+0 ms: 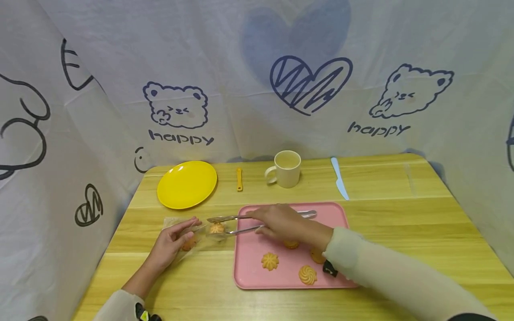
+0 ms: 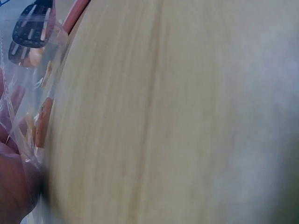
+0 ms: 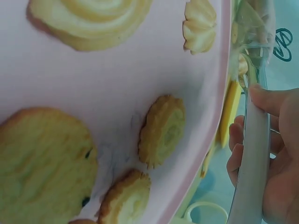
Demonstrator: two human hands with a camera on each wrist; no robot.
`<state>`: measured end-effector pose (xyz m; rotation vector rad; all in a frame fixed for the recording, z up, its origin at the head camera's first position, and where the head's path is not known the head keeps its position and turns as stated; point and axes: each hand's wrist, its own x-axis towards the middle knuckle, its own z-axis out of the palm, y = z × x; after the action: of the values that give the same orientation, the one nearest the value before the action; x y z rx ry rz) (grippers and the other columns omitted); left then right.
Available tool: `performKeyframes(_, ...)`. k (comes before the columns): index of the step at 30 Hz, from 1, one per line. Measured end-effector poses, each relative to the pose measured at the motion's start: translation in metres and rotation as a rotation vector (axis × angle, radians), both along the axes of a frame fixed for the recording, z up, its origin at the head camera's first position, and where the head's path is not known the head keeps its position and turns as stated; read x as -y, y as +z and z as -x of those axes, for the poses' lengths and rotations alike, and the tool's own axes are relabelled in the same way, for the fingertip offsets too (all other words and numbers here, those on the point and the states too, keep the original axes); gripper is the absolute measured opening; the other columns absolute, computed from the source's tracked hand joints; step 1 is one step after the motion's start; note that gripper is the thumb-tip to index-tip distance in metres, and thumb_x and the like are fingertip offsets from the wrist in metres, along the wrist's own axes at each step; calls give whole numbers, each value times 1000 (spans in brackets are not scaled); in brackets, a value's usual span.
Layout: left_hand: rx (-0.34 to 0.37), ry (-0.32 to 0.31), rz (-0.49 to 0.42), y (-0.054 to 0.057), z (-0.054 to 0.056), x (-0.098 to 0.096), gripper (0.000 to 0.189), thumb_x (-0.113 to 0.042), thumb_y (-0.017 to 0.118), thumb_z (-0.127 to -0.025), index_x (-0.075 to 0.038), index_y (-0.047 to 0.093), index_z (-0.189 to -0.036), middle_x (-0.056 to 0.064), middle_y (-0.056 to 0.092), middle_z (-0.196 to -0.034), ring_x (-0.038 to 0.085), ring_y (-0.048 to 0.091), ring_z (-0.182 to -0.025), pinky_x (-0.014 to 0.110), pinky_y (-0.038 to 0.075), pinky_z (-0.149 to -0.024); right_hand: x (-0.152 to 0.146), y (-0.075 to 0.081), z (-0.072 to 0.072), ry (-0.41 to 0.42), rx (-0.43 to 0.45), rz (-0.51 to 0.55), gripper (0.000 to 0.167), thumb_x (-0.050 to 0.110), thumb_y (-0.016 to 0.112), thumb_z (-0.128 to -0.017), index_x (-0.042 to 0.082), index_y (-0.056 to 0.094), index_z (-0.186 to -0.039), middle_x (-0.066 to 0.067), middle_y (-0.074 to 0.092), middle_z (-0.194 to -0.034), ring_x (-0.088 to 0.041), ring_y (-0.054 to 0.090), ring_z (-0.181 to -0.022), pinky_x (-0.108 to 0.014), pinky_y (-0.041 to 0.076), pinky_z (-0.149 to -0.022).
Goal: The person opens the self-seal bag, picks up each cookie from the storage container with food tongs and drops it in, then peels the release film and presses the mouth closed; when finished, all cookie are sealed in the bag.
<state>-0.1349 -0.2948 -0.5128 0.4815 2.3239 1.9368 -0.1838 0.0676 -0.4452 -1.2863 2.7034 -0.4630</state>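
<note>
My left hand (image 1: 170, 243) holds a clear plastic bag (image 2: 21, 74) by its side, left of the pink tray. One cookie (image 1: 189, 243) lies inside, partly behind the fingers. My right hand (image 1: 283, 225) grips metal tongs (image 3: 254, 163) above the tray's left half. Their slotted ends (image 2: 33, 27) reach left to the bag's mouth, around a round ridged cookie (image 1: 217, 228). Plastic overlaps that cookie in the head view. Several cookies, among them a star-shaped one (image 1: 270, 261) and a swirled one (image 1: 308, 275), lie on the pink tray (image 1: 249, 281); my right arm hides part of it.
Behind the bag is a yellow plate (image 1: 187, 185). A small orange-yellow handle-like piece (image 1: 239, 179), a cream mug (image 1: 288, 169) and a light blue knife (image 1: 339, 178) stand or lie along the back of the wooden table (image 1: 401, 223). Printed white cloth (image 1: 241, 111) encloses the back and sides.
</note>
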Motion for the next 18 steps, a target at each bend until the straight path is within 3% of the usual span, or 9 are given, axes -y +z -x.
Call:
performKeyframes(6, -15, 7, 22, 1, 0, -1, 41, -2, 57, -105, 13, 52, -142, -8, 68, -135, -5, 54, -130, 12, 44, -105, 8, -4, -1, 33, -28, -22, 46, 31, 68, -101, 19, 61, -144, 2, 70, -132, -14, 69, -104, -37, 57, -92)
performKeyframes(14, -15, 29, 50, 2, 0, -2, 40, -4, 57, -105, 14, 53, -140, -4, 70, -133, -8, 50, -132, 10, 42, -105, 3, 3, -5, 10, 3, -34, 46, 32, 66, -102, 19, 59, -146, 2, 69, -135, -13, 67, -112, -37, 56, -96)
performKeyframes(18, -9, 35, 43, 2, 0, -2, 39, -5, 57, -106, 16, 53, -139, 5, 70, -134, -6, 52, -132, 11, 43, -104, -2, 8, -7, 3, 36, -32, 47, 30, 65, -103, 19, 58, -147, 1, 68, -136, -13, 66, -116, -38, 55, -99)
